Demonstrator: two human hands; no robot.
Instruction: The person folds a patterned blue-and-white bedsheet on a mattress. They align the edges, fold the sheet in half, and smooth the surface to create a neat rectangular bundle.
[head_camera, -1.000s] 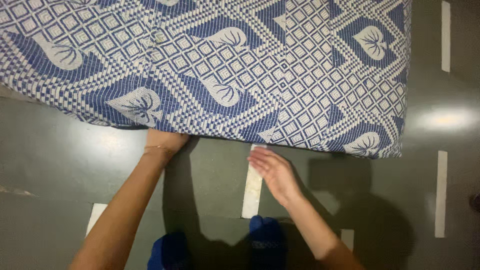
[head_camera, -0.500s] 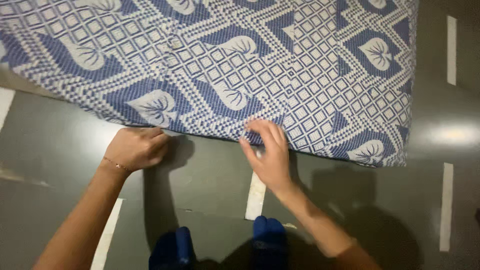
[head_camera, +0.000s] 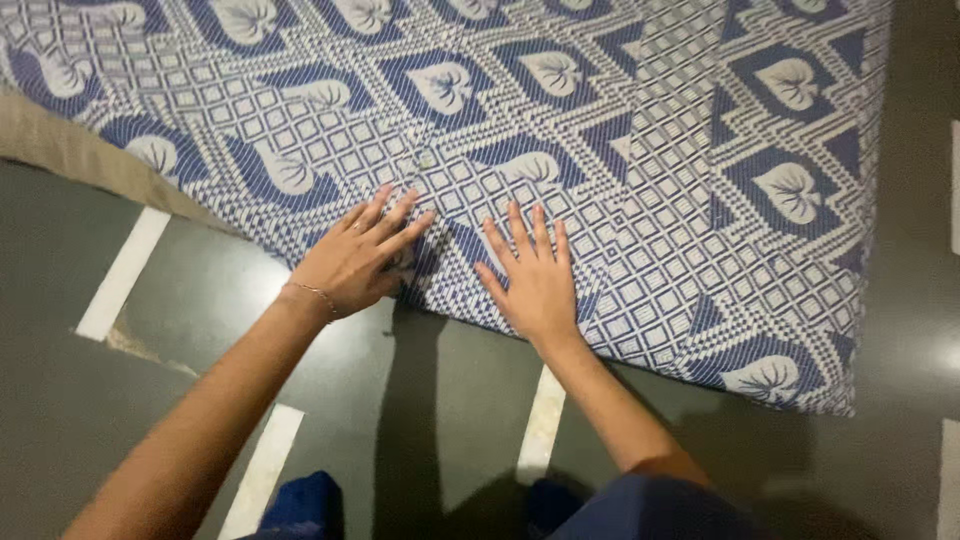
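A blue and white woven cloth (head_camera: 640, 150) with leaf and diamond patterns covers a mattress-like pad across the top of the head view. My left hand (head_camera: 355, 255) lies flat on the cloth near its front edge, fingers spread, a thin bracelet at the wrist. My right hand (head_camera: 535, 275) rests palm down beside it on the cloth, fingers apart. Neither hand holds anything.
The dark grey floor (head_camera: 440, 400) has pale rectangular strips (head_camera: 125, 270) set in it. A tan edge of the pad (head_camera: 70, 150) shows at the left under the cloth. My blue-clad knees (head_camera: 300, 505) are at the bottom edge.
Both hands have moved up from the cloth's front edge onto its top surface and spread flat. The view has shifted, showing more of the cloth.
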